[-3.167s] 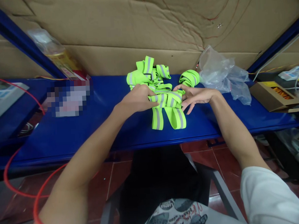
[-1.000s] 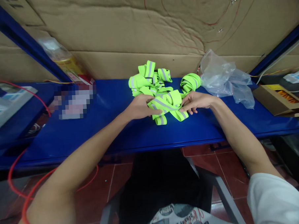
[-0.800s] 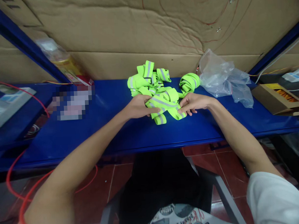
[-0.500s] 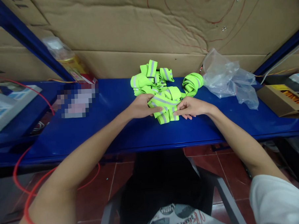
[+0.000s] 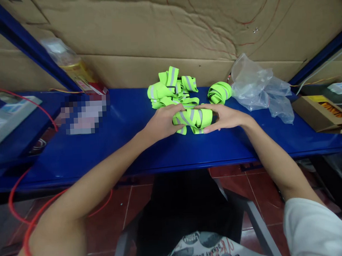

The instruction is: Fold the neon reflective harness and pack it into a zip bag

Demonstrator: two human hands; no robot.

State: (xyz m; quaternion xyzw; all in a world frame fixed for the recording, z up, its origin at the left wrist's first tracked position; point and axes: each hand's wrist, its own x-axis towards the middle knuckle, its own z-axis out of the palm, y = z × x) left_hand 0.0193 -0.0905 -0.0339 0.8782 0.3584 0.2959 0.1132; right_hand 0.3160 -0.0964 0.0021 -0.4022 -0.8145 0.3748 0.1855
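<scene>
Two hands were seen, and one bright yellow-green bundle of cloth strap with shiny grey stripes [image 5: 194, 118] was held between them at the middle of a flat blue table [image 5: 149, 151]. Whether the table was touched by the bundle could not be told. Two more lots of the same cloth were counted: one messy yellow-green pile of straps with black clips [image 5: 160, 91] and one round yellow-green roll of strap [image 5: 220, 92]. How many straps were in the pile could not be told. The pile was set just behind the bundle, close in its way, and the roll was set behind the right hand [image 5: 225, 117]. Beside the roll, crumpled clear plastic bags [image 5: 250, 85] were seen, too tangled to be counted. One open brown cardboard box with orange things inside [image 5: 309, 114] was placed far to the right, and one clear plastic bottle with a yellow label [image 5: 72, 66] was leaned at the back left. The bundle's left end was pinched by the left hand [image 5: 162, 122], with its thumb in front. The right end was cupped by the right hand, with its thumb low in front and its fingers bent behind. Both arms were stretched forward and turned inward.
</scene>
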